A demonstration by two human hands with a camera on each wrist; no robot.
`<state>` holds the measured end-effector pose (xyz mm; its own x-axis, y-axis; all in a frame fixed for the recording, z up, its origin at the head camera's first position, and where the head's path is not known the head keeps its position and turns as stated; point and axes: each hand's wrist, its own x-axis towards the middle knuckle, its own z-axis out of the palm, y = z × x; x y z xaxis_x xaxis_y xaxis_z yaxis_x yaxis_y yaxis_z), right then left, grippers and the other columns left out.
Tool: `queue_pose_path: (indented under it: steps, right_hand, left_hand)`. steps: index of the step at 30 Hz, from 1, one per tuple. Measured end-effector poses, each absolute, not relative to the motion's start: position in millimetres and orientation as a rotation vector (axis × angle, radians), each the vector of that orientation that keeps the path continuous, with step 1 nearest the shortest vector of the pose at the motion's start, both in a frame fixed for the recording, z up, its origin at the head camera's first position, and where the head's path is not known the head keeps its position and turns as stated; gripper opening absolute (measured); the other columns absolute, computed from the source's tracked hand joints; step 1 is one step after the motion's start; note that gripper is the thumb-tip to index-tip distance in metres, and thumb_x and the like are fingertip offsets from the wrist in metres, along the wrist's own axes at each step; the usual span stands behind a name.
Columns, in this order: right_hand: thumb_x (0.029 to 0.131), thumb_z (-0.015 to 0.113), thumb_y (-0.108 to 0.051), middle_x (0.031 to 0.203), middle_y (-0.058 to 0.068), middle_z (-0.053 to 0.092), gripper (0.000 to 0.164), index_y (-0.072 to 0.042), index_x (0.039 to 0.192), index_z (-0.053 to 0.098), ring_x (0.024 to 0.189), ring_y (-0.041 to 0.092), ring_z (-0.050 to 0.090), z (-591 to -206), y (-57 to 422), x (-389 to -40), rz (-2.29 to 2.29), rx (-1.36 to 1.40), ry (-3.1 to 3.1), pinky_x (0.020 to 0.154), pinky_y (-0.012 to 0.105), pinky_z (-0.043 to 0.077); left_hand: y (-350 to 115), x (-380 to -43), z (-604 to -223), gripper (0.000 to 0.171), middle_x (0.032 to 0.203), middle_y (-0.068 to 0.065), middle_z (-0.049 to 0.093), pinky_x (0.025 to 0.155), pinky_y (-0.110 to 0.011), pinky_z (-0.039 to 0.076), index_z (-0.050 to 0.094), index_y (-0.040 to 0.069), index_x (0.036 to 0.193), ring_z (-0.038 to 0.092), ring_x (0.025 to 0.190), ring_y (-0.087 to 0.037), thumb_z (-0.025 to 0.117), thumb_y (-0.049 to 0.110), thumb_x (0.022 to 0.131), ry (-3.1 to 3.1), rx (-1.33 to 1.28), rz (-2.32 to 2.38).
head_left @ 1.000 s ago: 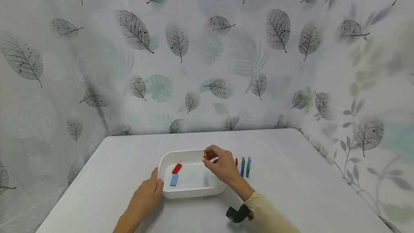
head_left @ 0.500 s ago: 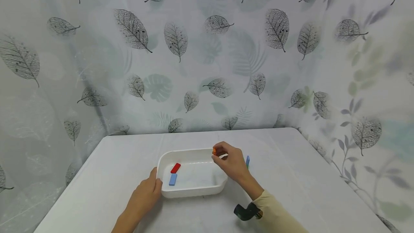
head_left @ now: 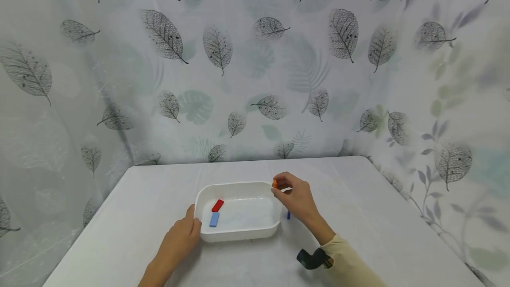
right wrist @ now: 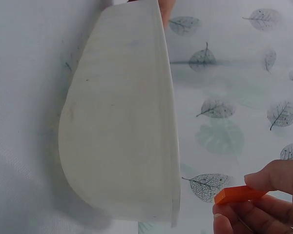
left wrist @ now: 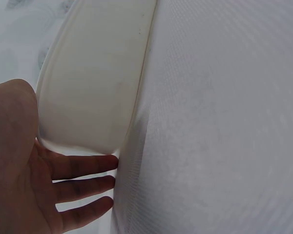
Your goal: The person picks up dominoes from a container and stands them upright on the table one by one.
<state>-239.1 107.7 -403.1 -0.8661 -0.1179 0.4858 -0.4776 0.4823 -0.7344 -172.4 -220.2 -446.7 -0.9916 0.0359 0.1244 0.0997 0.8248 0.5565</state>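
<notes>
A white tray (head_left: 239,234) stands on the table, its left end held by my left hand (head_left: 179,239). In the left wrist view, the fingers (left wrist: 83,166) lie straight along its end wall, with the thumb up at the rim. My right hand (head_left: 296,196) pinches a small orange rectangular block (right wrist: 238,194) between thumb and fingertips, above the tray's far right corner. Inside the tray, a flat red block (head_left: 217,205) and a light blue block (head_left: 214,219) lie near the left wall. A dark blue block (head_left: 288,215) peeks out below the right hand.
The white-covered table (head_left: 358,234) extends around the tray. Behind it hangs a leaf-patterned curtain (head_left: 255,79), which also runs along both sides. A black wrist camera (head_left: 312,258) sits at the right sleeve.
The right hand has carried the orange block rightward from over the tray to its right rim, covering most of the upright blocks there. The left hand stays at the tray's left end.
</notes>
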Motion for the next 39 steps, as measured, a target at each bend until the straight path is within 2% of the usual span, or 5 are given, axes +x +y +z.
queue_pose_path:
  steps: [13, 15, 25, 30, 39]
  right_hand:
    - [0.086, 0.084, -0.002, 0.100, 0.004, 0.075, 0.030, -0.006, 0.113, 0.072, 0.092, 0.021, 0.072, -405.2, 125.4, -240.2, 1.321, 0.421, -2.373, 0.078, 0.035, 0.060]
    - [0.087, 0.083, -0.002, 0.101, 0.004, 0.075, 0.029, -0.006, 0.114, 0.072, 0.093, 0.022, 0.072, -404.8, 128.5, -240.3, 1.332, 0.410, -2.372, 0.078, 0.035, 0.060]
    - [0.088, 0.082, -0.005, 0.100, 0.003, 0.075, 0.027, -0.007, 0.113, 0.072, 0.093, 0.021, 0.072, -407.5, 146.1, -239.5, 1.297, 0.368, -2.387, 0.078, 0.030, 0.059]
    - [0.089, 0.082, -0.005, 0.101, 0.004, 0.075, 0.026, -0.007, 0.113, 0.072, 0.094, 0.022, 0.072, -408.5, 151.5, -237.7, 1.272, 0.354, -2.391, 0.078, 0.032, 0.059]
    - [0.088, 0.082, -0.005, 0.100, 0.004, 0.075, 0.026, -0.008, 0.112, 0.072, 0.094, 0.022, 0.072, -411.8, 163.5, -236.3, 1.257, 0.316, -2.412, 0.079, 0.036, 0.060]
  left_hand:
    - [-219.6, -172.9, -446.7, 0.051, 0.137, -0.028, 0.061, 0.089, -0.060, 0.054, 0.036, -0.008, 0.152, 0.068, 0.104, -0.033, 0.042, 0.019, 0.108, -2.911, -0.091, -0.877]
    - [-219.4, -173.0, -446.8, 0.052, 0.137, -0.028, 0.061, 0.091, -0.061, 0.054, 0.035, -0.008, 0.152, 0.068, 0.108, -0.035, 0.042, 0.019, 0.108, -2.910, -0.091, -0.878]
    - [-219.7, -173.5, -448.5, 0.049, 0.133, -0.027, 0.063, 0.089, -0.060, 0.055, 0.037, -0.007, 0.150, 0.069, 0.102, -0.033, 0.043, 0.018, 0.107, -2.894, -0.096, -0.881]
    - [-220.7, -173.2, -448.2, 0.049, 0.133, -0.027, 0.064, 0.087, -0.059, 0.056, 0.038, -0.007, 0.149, 0.067, 0.094, -0.027, 0.043, 0.018, 0.107, -2.893, -0.098, -0.878]
    - [-222.4, -172.3, -450.1, 0.047, 0.132, -0.027, 0.064, 0.089, -0.060, 0.054, 0.039, -0.006, 0.148, 0.069, 0.100, -0.030, 0.043, 0.017, 0.107, -2.885, -0.111, -0.891]
